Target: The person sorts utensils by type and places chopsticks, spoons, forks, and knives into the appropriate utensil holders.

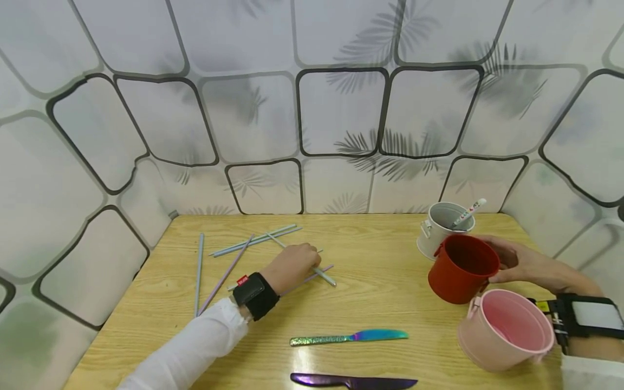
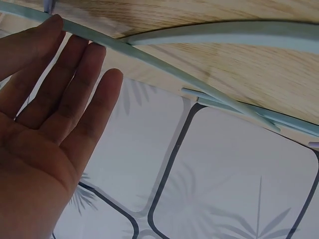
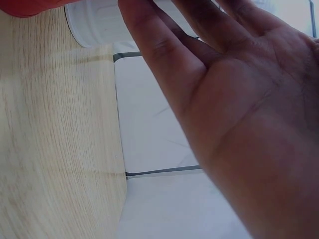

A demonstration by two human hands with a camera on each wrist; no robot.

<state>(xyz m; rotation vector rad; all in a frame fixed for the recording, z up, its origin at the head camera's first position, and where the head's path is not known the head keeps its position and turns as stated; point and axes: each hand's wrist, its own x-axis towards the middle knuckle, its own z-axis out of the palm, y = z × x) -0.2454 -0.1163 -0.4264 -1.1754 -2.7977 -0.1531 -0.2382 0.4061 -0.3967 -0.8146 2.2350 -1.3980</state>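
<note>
My left hand pinches a pale green straw-like stick between thumb and fingertips, low over the table. In the left wrist view, the stick runs past the fingertips. More green, blue and purple sticks lie around this hand, some crossing. On the right, my right hand rests beside a red bucket, its thumb at the near side and its fingers reaching behind. The right wrist view shows those fingers fairly straight; their tips are out of frame. The red bucket's inside is dark.
A white bucket with a white marker inside stands behind the red one. A pink bucket is in front. Two knives lie near the front: a rainbow-coloured knife and a dark purple knife. Patterned walls border the wooden table.
</note>
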